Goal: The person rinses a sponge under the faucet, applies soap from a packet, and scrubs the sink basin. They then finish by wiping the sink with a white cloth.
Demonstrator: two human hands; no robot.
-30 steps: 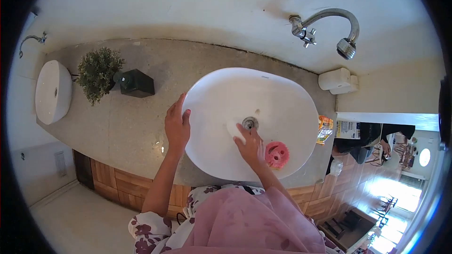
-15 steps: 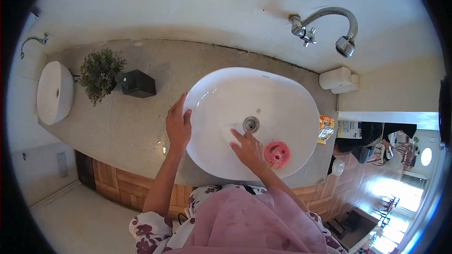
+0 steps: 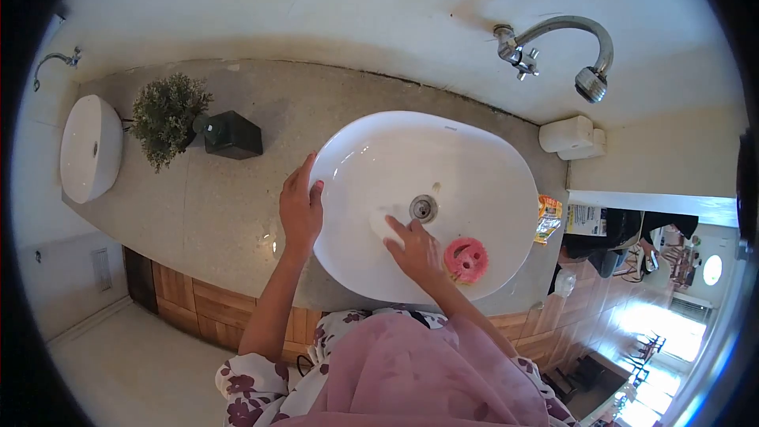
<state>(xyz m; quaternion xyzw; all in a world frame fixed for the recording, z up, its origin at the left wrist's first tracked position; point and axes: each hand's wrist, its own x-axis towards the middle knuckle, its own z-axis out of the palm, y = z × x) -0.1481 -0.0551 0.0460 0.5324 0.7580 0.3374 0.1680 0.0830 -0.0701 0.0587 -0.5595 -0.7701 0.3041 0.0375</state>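
Observation:
A white oval washbasin [image 3: 494, 166] stands on the counter in front of me. My left hand [image 3: 301, 209] lies against its left rim, fingers stretched along the outside and the thumb at the edge. Inside the bowl, my right hand [image 3: 417, 251] is low over the bottom, fingers extended and apart. A whitish patch [image 3: 385, 221] shows by its fingertips; I cannot make out what it is. Just above the hand sits the metal drain [image 3: 424, 208]. To the right of the hand, a round pink scrubber [image 3: 466, 261] with holes lies in the bowl.
A chrome tap [image 3: 597, 39] curves from the wall at upper right. White containers [image 3: 565, 134] and an orange packet [image 3: 548, 219] are right of the basin. Leftward stand a dark dispenser [image 3: 234, 135], a potted plant [image 3: 168, 115] and another basin [image 3: 91, 150]. A person [image 3: 668, 229] appears far right.
My right hand has shifted very slightly within the bowl. The left hand stays at the rim, and the view has tilted a little.

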